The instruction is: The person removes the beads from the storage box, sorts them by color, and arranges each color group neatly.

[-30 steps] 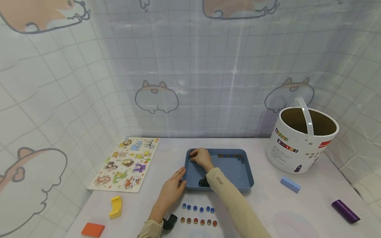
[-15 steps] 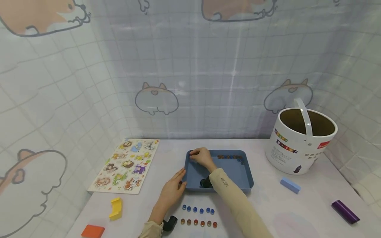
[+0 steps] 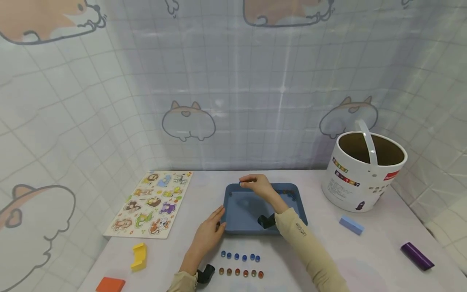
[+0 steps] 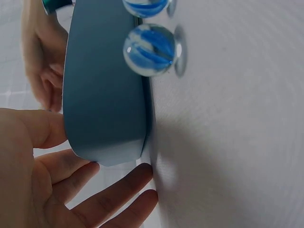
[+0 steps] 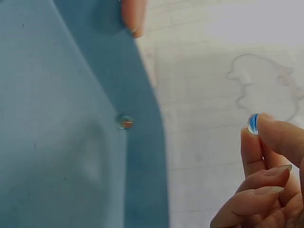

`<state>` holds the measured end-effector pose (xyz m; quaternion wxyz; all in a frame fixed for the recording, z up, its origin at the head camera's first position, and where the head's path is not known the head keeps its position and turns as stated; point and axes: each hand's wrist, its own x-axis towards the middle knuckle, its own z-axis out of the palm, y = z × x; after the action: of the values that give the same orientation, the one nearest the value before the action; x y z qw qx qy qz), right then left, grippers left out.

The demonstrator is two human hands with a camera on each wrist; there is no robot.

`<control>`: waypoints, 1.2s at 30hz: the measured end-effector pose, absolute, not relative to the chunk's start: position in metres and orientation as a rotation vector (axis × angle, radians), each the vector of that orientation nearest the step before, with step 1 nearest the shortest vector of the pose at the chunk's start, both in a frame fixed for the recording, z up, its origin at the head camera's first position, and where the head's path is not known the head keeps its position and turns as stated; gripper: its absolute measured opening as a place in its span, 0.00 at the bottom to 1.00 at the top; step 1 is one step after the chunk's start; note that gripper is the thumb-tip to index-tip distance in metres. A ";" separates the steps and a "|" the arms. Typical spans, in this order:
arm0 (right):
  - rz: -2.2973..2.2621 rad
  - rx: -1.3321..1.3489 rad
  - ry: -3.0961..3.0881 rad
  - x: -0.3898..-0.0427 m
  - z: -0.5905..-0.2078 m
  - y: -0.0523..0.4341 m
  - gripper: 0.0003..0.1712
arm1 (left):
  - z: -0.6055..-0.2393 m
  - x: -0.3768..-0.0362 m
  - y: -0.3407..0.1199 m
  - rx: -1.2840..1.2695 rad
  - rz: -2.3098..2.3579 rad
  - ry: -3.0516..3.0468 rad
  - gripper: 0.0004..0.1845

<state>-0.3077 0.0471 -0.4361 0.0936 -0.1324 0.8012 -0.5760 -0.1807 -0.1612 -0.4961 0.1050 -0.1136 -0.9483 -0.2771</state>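
A blue-and-clear marble (image 5: 252, 124) is pinched between the thumb and fingers of my right hand (image 3: 262, 186), above the back-left part of the blue tray (image 3: 240, 221). Inside that tray, an orange-tinted marble (image 5: 125, 122) lies in the far-left corner. More marbles (image 3: 288, 192) line the tray's back edge toward the right, partly behind my right wrist. My left hand (image 3: 208, 235) touches the tray's front-left corner with spread, mostly straight fingers, thumb at the rim. In front of the tray lie a row of blue marbles (image 3: 236, 256) and a row of brownish-red marbles (image 3: 237, 272).
An animal puzzle board (image 3: 149, 205) lies at the left, with a yellow block (image 3: 138, 257) and an orange block (image 3: 111, 284) nearer. A white bucket (image 3: 361, 178) stands at the back right. A light-blue block (image 3: 351, 225) and a purple block (image 3: 417, 256) lie before it.
My right hand has risen from the tray's back-left corner and moved right, carrying the blue marble. A marble in that corner is now uncovered. My left hand stays at the tray.
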 end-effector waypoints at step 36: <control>-1.594 -0.653 2.141 -0.169 -0.483 0.130 0.15 | -0.497 -0.181 -0.161 -0.318 -0.824 -2.808 0.27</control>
<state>-0.1686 0.1300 -0.4831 0.1956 -0.2330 0.7642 -0.5688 -0.1810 -0.1605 -0.4966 0.0986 -0.1074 -0.9493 -0.2786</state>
